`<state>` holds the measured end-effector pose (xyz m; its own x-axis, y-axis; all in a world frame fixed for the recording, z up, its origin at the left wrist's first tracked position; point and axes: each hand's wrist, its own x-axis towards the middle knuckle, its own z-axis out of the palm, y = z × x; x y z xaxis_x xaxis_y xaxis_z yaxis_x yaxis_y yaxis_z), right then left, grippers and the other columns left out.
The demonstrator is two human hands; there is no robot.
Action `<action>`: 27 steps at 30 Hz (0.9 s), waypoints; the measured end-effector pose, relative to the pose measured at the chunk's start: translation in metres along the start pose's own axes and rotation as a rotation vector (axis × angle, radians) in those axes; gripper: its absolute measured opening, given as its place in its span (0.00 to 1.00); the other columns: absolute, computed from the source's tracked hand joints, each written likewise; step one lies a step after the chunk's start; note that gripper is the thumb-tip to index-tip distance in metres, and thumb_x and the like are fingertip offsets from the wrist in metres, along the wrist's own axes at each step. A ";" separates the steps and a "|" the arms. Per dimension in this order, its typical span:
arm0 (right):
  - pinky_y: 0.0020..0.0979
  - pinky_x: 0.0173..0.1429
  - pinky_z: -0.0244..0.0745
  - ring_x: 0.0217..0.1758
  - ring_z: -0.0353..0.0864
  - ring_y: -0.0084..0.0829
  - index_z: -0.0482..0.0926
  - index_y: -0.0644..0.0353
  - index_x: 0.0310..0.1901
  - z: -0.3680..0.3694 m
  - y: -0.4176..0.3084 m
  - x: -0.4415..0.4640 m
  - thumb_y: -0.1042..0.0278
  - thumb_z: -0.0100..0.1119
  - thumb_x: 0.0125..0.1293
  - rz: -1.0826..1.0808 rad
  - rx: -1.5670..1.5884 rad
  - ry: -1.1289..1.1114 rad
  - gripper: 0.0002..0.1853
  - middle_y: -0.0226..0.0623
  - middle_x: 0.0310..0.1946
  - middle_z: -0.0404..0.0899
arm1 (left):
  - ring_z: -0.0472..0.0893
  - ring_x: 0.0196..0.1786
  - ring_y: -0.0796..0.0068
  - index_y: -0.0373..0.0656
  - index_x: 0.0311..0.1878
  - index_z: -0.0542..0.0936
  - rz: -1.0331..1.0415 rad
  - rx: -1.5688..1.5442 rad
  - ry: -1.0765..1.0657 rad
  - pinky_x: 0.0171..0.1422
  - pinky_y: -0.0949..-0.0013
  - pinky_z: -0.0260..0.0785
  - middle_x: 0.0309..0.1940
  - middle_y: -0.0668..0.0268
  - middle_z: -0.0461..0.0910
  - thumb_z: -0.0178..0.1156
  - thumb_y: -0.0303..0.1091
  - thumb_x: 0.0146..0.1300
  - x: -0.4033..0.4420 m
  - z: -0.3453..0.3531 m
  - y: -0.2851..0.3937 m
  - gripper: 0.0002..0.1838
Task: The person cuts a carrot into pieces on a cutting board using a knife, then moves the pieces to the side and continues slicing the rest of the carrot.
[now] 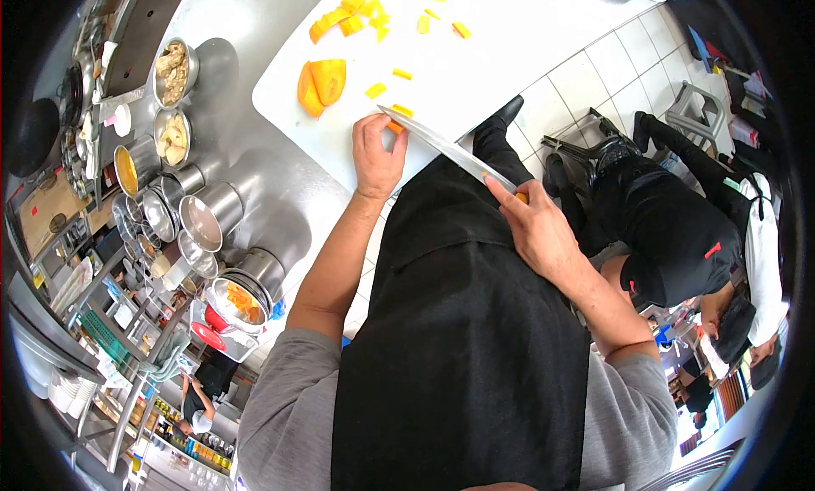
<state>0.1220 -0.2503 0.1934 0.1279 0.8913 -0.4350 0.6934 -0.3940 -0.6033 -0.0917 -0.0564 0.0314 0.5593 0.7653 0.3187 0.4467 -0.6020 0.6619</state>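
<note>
On the white cutting board (289, 84), my left hand (379, 156) has its fingers pressed on a small orange piece (395, 127). My right hand (543, 236) is wrapped round the handle of a long knife (450, 149). The blade points up and left, its tip beside my left fingertips at the orange pieces. Two larger orange chunks (322, 85) lie to the left on the board. Cut orange pieces (348, 17) are heaped near the top, and several small strips (375, 90) are scattered between.
Left of the board, a steel counter (263, 185) holds bowls of pale food (172, 71) and steel pots (204, 219). A bowl of orange pieces (242, 303) stands lower left. Co-workers in black (662, 219) are at the right, beyond the tiled floor (586, 75).
</note>
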 end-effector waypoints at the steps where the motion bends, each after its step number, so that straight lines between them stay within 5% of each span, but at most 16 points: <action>1: 0.42 0.47 0.82 0.43 0.83 0.47 0.74 0.41 0.75 -0.001 -0.001 0.001 0.71 0.59 0.76 0.020 0.001 -0.028 0.27 0.49 0.47 0.75 | 0.78 0.55 0.49 0.39 0.56 0.73 0.001 -0.003 0.002 0.61 0.52 0.72 0.51 0.52 0.78 0.76 0.19 0.54 0.000 0.000 0.000 0.28; 27: 0.44 0.43 0.83 0.36 0.83 0.47 0.75 0.48 0.73 0.008 -0.006 0.039 0.70 0.59 0.75 -0.060 0.099 0.024 0.25 0.49 0.38 0.75 | 0.78 0.56 0.49 0.40 0.56 0.72 -0.014 -0.002 -0.004 0.62 0.51 0.72 0.52 0.53 0.78 0.76 0.21 0.56 0.001 0.001 0.000 0.28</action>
<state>0.1170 -0.2147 0.1751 0.1058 0.9184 -0.3813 0.6270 -0.3592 -0.6912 -0.0901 -0.0558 0.0307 0.5559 0.7725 0.3069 0.4531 -0.5911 0.6672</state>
